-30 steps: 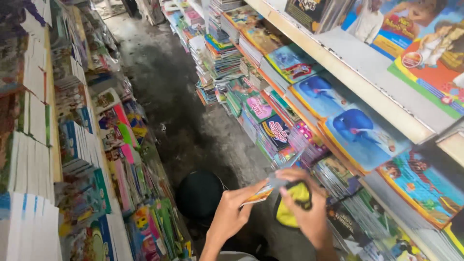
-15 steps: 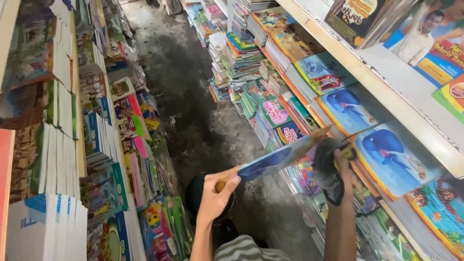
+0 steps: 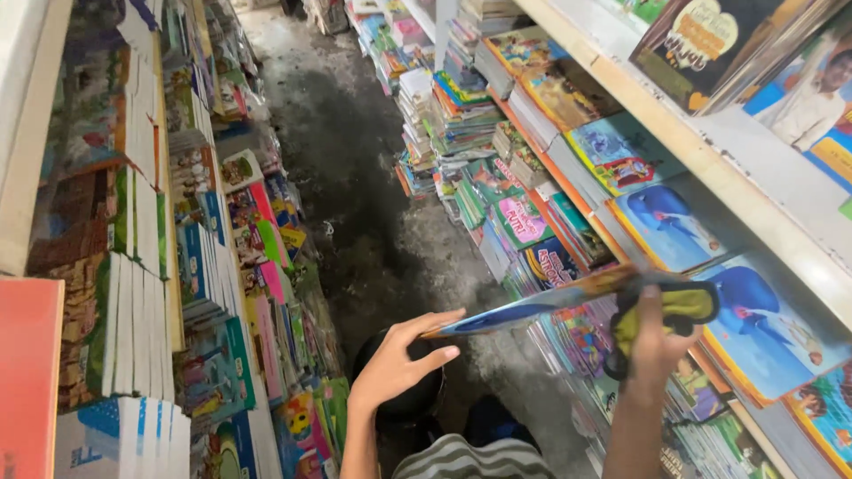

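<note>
the left hand point(image 3: 397, 362) pinches the book point(image 3: 541, 303) end, the right hand point(image 3: 654, 341) presses a cloth point(image 3: 674, 309) on it; best keep the book level, wipe along its length.

We stand in a narrow aisle whose dark concrete floor point(image 3: 355, 168) is the only open passage, running straight ahead between walls of stock. On our left, stacked books point(image 3: 142, 293) crowd the shelving edge to edge and bulge into the walkway low down. On our right, piles of picture books point(image 3: 461, 115) rise from the floor beneath a long wooden shelf point(image 3: 710, 151), hemming the lane. The thin book point(image 3: 541, 306) spans the gap in front of us, with a black stool point(image 3: 399, 399) blocking the floor directly below.
</note>
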